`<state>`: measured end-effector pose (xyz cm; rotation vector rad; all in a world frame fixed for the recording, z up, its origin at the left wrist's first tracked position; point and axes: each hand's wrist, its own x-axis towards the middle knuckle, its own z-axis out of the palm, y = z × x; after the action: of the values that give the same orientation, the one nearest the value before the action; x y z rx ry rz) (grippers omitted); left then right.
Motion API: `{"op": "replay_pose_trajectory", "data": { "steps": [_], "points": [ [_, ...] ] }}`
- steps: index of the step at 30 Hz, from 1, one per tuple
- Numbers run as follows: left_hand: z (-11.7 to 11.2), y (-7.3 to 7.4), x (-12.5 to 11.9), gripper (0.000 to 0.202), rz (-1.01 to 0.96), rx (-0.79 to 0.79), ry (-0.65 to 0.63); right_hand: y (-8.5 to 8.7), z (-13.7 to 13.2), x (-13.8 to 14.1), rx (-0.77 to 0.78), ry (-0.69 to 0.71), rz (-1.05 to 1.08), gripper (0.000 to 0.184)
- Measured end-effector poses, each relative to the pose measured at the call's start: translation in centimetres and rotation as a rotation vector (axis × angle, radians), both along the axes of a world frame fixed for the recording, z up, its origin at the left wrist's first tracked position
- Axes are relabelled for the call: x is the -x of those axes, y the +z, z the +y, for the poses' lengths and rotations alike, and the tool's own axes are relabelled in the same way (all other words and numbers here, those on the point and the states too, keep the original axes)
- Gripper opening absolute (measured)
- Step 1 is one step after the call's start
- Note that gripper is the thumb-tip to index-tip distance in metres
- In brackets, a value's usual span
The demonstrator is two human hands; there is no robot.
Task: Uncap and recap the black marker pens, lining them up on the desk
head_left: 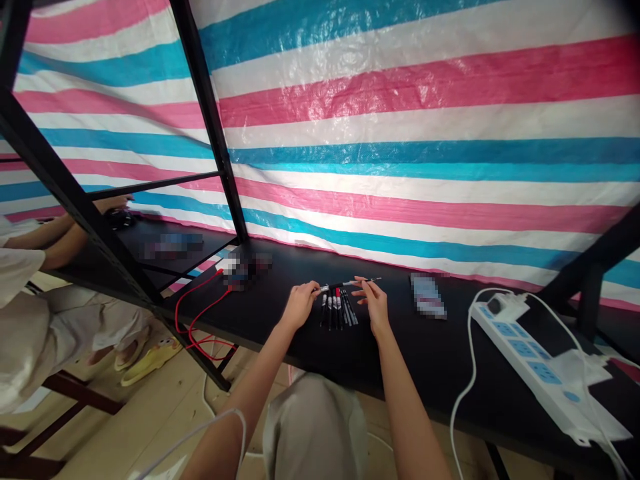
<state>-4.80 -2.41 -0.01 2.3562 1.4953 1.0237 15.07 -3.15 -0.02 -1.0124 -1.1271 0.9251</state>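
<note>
My left hand [301,304] is closed, pinching the dark end of a pen [334,287] held level just above the black table. My right hand [374,303] has its fingertips closed around the pen's other end, a thin, pale stick like a refill whose tip pokes out to the right. Whether that stick is joined to the barrel is too small to tell. Below and between both hands, several black and white pens [336,313] lie side by side on the tabletop, one with a red part. Slimmer dark sticks lie at the row's right side.
A white power strip [530,373] with plugs and white cables lies at right. A blurred flat object [428,296] rests beyond my right hand. Red cables [193,320] hang off the table's left end near a black frame post [210,120]. Another person's arm [60,237] is at far left.
</note>
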Motion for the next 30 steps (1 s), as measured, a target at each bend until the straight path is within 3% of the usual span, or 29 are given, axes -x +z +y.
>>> {"op": "replay_pose_trajectory", "data": {
  "steps": [5, 9, 12, 15, 23, 30],
  "points": [
    [0.2, -0.4, 0.3, 0.013, -0.186, 0.082, 0.045, -0.1, -0.2, 0.9, -0.004, 0.039, -0.141, 0.042],
    [0.6, -0.9, 0.7, 0.014, -0.405, 0.050, 0.123, -0.6, -0.3, 0.9, 0.045, -0.151, -0.431, 0.032],
    [0.8, -1.0, 0.9, 0.017, -0.452, 0.026, 0.146, -0.8, -0.5, 0.6, 0.085, -0.300, -0.706, 0.032],
    [0.9, -1.0, 1.0, 0.018, -0.329, -0.006, 0.202, -0.9, -0.6, 0.5, 0.138, -0.343, -0.868, 0.032],
    [1.1, -1.7, 1.9, 0.016, 0.242, -0.110, 0.586, -1.4, -0.7, 0.8, 0.233, -0.262, -1.182, 0.017],
    [1.1, -1.6, 1.9, 0.031, 0.278, -0.119, 0.788, -1.0, -0.9, 0.8, 0.282, -0.274, -1.224, 0.018]
  ]
}}
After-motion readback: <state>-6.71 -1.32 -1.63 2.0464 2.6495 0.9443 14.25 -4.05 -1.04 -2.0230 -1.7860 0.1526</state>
